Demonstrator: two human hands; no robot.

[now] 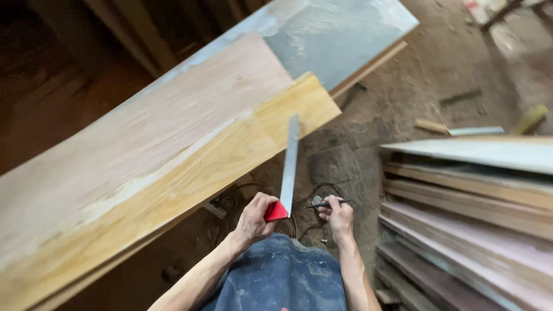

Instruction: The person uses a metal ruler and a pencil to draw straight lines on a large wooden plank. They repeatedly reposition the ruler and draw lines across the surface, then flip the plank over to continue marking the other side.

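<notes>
Square (288,167), metal blade with red handle: held upright in front of the body, blade tip over the end of the yellow board (173,173). Left hand (253,222) closed around the red handle. Right hand (337,216), grip pinched on a thin dark pencil (327,203), point aimed left. Judgement: seat the handle flush against the board edge and press the blade flat before marking. Stacked boards (466,207) at right; dirt floor (403,80) beyond.
</notes>
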